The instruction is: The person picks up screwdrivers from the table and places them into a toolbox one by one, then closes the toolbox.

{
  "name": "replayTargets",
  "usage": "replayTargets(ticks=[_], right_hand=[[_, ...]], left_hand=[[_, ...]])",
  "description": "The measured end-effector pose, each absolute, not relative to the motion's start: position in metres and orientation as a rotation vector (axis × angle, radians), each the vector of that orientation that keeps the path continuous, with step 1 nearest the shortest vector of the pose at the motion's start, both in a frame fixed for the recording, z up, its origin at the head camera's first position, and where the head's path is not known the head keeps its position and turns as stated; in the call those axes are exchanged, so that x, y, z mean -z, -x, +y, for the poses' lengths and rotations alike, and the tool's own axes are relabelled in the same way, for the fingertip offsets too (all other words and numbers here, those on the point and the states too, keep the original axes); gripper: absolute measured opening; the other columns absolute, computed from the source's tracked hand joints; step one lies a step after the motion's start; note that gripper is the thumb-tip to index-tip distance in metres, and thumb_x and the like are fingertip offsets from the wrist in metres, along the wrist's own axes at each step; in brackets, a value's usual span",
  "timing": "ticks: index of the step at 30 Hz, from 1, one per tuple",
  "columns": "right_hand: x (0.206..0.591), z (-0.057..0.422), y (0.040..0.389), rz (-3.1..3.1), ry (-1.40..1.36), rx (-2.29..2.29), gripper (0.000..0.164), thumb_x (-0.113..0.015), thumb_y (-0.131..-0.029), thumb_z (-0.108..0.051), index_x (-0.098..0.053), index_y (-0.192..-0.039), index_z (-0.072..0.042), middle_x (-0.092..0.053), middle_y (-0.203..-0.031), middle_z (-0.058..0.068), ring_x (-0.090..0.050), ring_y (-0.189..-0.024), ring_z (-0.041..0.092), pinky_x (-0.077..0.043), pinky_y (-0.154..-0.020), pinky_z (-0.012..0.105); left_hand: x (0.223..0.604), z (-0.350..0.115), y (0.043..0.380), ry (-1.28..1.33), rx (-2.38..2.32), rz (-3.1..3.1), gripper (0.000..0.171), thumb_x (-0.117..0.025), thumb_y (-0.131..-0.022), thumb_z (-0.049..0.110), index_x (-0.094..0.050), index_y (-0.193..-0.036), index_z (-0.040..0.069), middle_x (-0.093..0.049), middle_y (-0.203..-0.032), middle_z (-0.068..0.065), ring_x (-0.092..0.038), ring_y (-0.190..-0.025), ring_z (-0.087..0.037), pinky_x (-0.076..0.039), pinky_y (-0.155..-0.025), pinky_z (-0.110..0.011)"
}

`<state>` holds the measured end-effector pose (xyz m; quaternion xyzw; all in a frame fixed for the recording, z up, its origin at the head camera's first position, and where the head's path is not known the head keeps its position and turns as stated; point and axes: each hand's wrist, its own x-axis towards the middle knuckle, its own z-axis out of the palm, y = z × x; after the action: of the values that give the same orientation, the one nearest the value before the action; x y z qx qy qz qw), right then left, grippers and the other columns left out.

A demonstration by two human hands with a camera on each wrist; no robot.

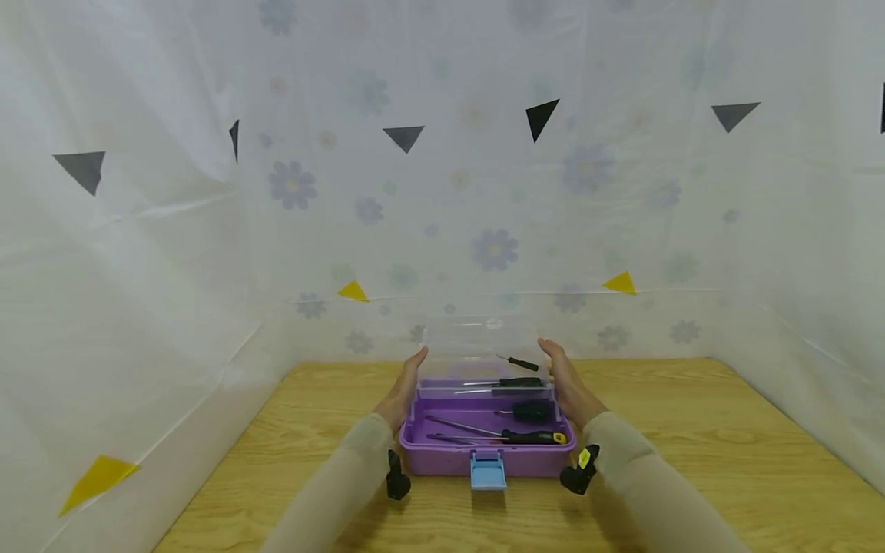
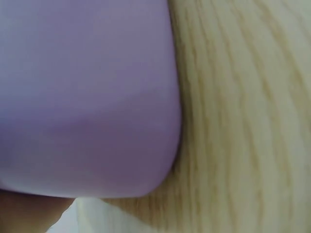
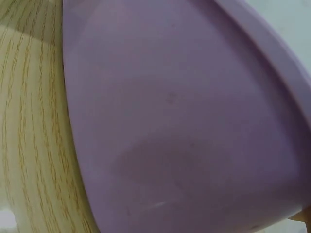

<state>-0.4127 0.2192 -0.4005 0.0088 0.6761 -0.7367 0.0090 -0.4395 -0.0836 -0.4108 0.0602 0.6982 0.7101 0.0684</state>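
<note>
A purple toolbox [image 1: 449, 463] stands on the table with its see-through lid [image 1: 456, 338] raised at the back. My left hand [image 1: 401, 392] grips its left side towards the back, and my right hand [image 1: 570, 384] holds the right side. At the box's far corners, a finger [image 2: 29, 213] shows in the left wrist view and a bit of the right hand in the right wrist view. Inside lie a screwdriver with a black and yellow handle [image 1: 532, 438] and a stubby dark screwdriver [image 1: 532, 412]. Further back, a dark-handled screwdriver [image 1: 522, 382] and a small thin screwdriver [image 1: 523, 364] show against the clear plastic.
A light blue latch [image 1: 488, 472] hangs down at the toolbox's front. Wood-grain tabletop [image 1: 677, 430] surrounds the box. Pale sheeting [image 1: 484, 192] with flower prints and dark and yellow triangles encloses the table at the back and both sides.
</note>
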Motion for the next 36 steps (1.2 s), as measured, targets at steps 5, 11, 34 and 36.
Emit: replayTargets(ticks=[5,11,34,36], right_hand=[[0.4027,0.2171,0.4132,2.082,-0.046,2.313,0.086,-0.04,-0.106,-0.056,0.008,-0.167,-0.018,-0.003,-0.164,0.036,-0.019,-0.146,0.051,-0.034,-0.113,0.06],[0.4041,0.2172,0.4133,2.06,-0.032,2.334,0.087,-0.042,-0.106,-0.055,0.009,-0.167,-0.019,-0.001,-0.164,0.035,-0.015,-0.148,0.052,-0.029,-0.115,0.063],[0.4042,0.2167,0.4172,2.007,0.062,2.423,0.081,-0.038,-0.107,-0.054,0.006,-0.167,-0.022,-0.002,-0.167,0.028,-0.015,-0.147,0.051,-0.034,-0.11,0.058],[0.4045,0.2168,0.4166,1.967,0.071,2.453,0.082,-0.039,-0.107,-0.055,0.006,-0.167,-0.024,-0.003,-0.168,0.026,-0.018,-0.147,0.049,-0.038,-0.106,0.054]], left_hand=[[0.4129,-0.0838,0.4392,-0.177,-2.153,2.134,0.093,-0.045,-0.102,0.062,-0.011,-0.166,0.004,0.003,-0.17,-0.023,0.005,-0.154,-0.043,0.003,-0.121,-0.062],[0.4137,-0.0835,0.4402,-0.208,-2.164,2.199,0.093,-0.044,-0.103,0.06,-0.01,-0.164,-0.001,-0.004,-0.17,-0.025,-0.003,-0.154,-0.044,-0.002,-0.122,-0.062],[0.4126,-0.0869,0.4398,-0.342,-2.196,2.205,0.085,-0.037,-0.106,0.056,-0.005,-0.165,0.002,-0.002,-0.169,-0.025,-0.005,-0.152,-0.051,-0.003,-0.12,-0.066],[0.413,-0.0872,0.4401,-0.356,-2.209,2.198,0.084,-0.037,-0.107,0.055,-0.005,-0.165,0.002,-0.002,-0.17,-0.024,-0.003,-0.152,-0.05,-0.002,-0.121,-0.065]])
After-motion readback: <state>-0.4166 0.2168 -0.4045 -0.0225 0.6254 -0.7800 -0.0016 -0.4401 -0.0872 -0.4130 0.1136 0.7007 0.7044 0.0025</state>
